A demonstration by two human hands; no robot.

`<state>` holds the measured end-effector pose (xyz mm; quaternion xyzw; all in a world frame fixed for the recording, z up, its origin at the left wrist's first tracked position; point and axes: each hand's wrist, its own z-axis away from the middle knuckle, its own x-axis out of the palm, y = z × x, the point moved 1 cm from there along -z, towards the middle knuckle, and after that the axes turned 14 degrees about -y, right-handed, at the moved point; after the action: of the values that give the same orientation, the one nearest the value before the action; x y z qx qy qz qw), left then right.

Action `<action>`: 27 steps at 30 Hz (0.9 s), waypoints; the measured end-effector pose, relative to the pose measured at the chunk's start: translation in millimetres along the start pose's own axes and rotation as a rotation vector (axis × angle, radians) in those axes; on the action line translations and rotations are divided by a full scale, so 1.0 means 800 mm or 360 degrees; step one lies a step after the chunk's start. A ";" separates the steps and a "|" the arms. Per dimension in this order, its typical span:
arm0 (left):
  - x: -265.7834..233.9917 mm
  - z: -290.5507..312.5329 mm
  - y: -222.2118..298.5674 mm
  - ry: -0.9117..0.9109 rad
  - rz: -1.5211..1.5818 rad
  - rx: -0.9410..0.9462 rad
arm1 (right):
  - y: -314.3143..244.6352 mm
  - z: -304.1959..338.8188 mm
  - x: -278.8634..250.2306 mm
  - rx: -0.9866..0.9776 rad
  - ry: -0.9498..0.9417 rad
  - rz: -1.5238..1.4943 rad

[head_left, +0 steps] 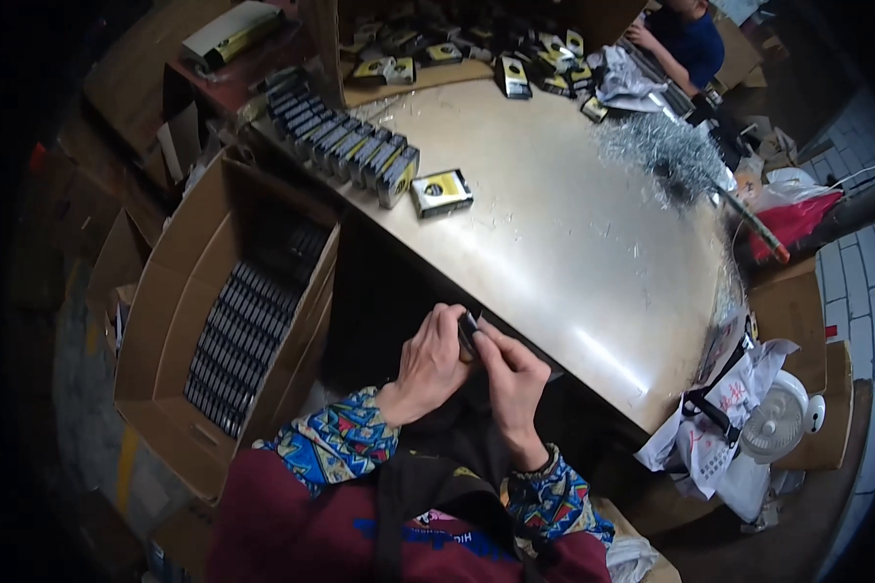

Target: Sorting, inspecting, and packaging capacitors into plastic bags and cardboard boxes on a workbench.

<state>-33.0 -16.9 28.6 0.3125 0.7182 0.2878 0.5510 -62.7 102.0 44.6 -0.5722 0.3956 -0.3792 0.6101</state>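
Observation:
My left hand (pixel 430 358) and my right hand (pixel 511 377) meet in front of the table's near edge. Between their fingertips is a small dark, flat box-like piece (pixel 468 327), mostly covered by the fingers. Both hands are closed on it. Beyond them on the metal-topped table (pixel 554 233), a small black, yellow and white box (pixel 442 192) lies flat. Beside that box, a long row of similar boxes (pixel 335 138) stands on edge along the table's left side.
An open carton (pixel 165 321) at the left holds rows of dark boxes (pixel 248 335). Loose small boxes (pixel 442 51) spill from a carton at the back. Right of centre lies a silvery tangle (pixel 666 155) with a stick. A white fan (pixel 776 420) is at right; another person (pixel 685 44) sits far right.

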 end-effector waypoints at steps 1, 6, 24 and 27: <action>0.001 0.000 -0.002 0.0017 -0.0024 -0.0019 | -0.001 -0.001 0.001 -0.0007 -0.0035 -0.0087; 0.010 -0.001 -0.011 -0.0064 0.0022 -0.0116 | 0.011 0.000 0.005 -0.0259 -0.0010 0.0364; -0.112 -0.042 -0.080 0.0117 0.0901 -0.0484 | -0.034 -0.229 0.061 -0.1043 -0.0071 0.1919; -0.146 -0.080 -0.047 0.0357 0.0331 -0.0317 | -0.035 -0.249 0.051 -0.0245 -0.0709 0.1900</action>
<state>-77.2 -134.5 86.0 0.2948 0.7069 0.4460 0.4631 -229.5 -16.0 64.5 -0.3606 0.5360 0.1833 0.7410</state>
